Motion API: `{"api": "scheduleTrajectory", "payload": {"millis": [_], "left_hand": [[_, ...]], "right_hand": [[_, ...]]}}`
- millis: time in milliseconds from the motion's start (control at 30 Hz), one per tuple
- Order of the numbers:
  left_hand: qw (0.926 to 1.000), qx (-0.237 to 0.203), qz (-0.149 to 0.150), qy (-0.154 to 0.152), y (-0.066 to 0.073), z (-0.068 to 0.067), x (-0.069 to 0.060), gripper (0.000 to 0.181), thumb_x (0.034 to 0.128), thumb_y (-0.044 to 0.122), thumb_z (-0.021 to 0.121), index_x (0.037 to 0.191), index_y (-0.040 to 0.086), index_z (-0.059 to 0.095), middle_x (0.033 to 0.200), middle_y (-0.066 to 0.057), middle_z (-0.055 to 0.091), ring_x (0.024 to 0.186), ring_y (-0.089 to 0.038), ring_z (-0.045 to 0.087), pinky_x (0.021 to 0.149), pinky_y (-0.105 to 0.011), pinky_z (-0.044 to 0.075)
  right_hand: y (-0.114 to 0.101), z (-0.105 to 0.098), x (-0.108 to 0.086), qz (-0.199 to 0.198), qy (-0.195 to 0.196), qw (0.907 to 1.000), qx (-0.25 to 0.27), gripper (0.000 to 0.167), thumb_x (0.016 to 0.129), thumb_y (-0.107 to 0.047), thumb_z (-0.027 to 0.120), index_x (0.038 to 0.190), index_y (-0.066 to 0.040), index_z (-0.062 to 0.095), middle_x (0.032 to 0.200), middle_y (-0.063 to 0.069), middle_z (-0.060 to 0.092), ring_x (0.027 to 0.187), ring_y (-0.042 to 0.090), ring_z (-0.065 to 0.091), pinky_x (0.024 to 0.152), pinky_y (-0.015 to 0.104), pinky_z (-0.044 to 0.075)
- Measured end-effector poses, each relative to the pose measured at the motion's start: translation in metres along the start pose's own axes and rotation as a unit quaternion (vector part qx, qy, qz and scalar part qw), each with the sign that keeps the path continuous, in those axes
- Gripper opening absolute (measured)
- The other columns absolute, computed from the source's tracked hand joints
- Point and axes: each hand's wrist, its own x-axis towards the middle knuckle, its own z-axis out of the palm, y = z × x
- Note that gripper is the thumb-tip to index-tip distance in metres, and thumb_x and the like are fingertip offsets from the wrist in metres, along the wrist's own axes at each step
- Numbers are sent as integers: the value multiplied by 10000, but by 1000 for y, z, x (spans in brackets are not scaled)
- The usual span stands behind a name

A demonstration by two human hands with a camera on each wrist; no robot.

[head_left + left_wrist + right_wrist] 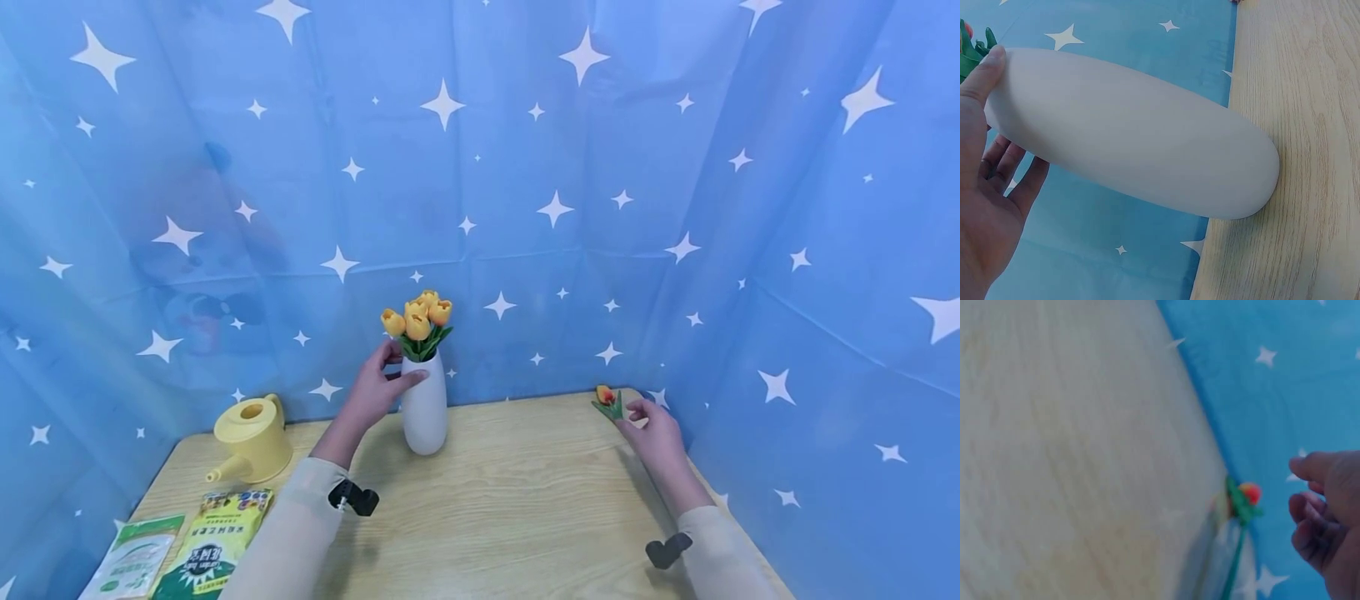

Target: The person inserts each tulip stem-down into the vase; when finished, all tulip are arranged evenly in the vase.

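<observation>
A white vase (424, 412) stands on the table with several yellow-orange tulips (417, 317) in its mouth. My left hand (381, 387) grips the vase near its rim, thumb in front and fingers round the far side. In the left wrist view the smooth white vase (1135, 134) fills the middle, with green leaves (969, 59) at its mouth. At the table's back right corner is a single orange-red tulip (606, 395) with green leaves. My right hand (660, 437) is beside it. In the right wrist view its loosely bent fingers appear apart from the blurred tulip (1249, 492).
A yellow watering can (258, 442) stands at the table's left side. Nearer me lie a yellow-green bag (213, 542) and a white-green packet (135, 554). Blue star-patterned curtain (510, 167) hangs behind the wooden table (510, 508) and down both sides.
</observation>
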Motion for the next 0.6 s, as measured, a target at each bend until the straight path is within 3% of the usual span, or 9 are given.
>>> {"api": "scheduleTrajectory", "payload": {"millis": [267, 600], "left_hand": [[10000, -45, 66, 16, 0, -1, 0, 620, 949, 487, 889, 1378, 167, 577, 1402, -108, 614, 1364, -365, 581, 1128, -611, 538], [10000, -37, 81, 10, -1, 0, 0, 609, 950, 495, 884, 1375, 181, 581, 1391, -93, 618, 1357, -356, 584, 1128, -603, 541]], "right_hand": [[22, 7, -3, 293, -271, 9991, -105, 409, 1017, -146, 801, 1333, 72, 659, 1146, 225, 691, 960, 335, 667, 736, 381, 536], [38, 12, 0, 724, -626, 9954, -59, 427, 1029, -127, 763, 1370, 89, 624, 1145, 245, 702, 1106, 428, 669, 964, 606, 533]]}}
